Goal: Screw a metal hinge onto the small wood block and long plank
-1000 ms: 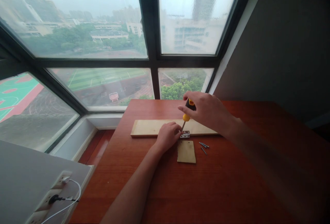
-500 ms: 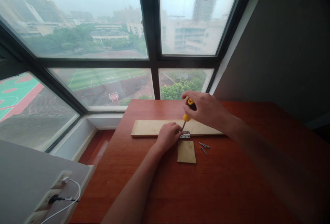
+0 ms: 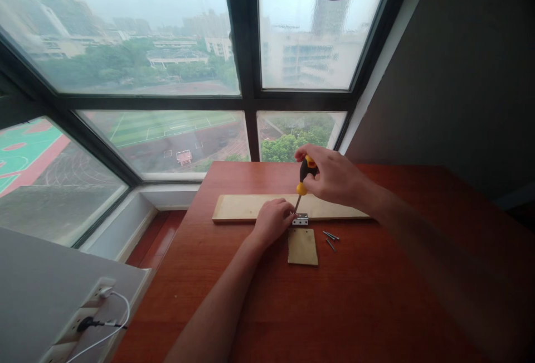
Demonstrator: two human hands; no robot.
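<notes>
My right hand point(image 3: 332, 176) is closed round the black and yellow handle of a screwdriver point(image 3: 304, 180), whose tip points down at a small metal hinge point(image 3: 300, 219). The hinge lies at the near edge of a long pale wooden board point(image 3: 246, 207), just above a small square wooden piece point(image 3: 302, 246). My left hand point(image 3: 271, 220) is curled with its fingertips pinched beside the hinge and the screwdriver tip; what they pinch is hidden. A few loose screws point(image 3: 330, 236) lie to the right of the small piece.
All of this sits on a reddish-brown wooden table point(image 3: 355, 307) against a large window point(image 3: 167, 73). At lower left a white power strip point(image 3: 90, 318) has a white cable plugged in. A grey wall stands on the right.
My right hand has turned slightly on the screwdriver handle, showing more of the black grip. My left hand and the wooden pieces have stayed in place.
</notes>
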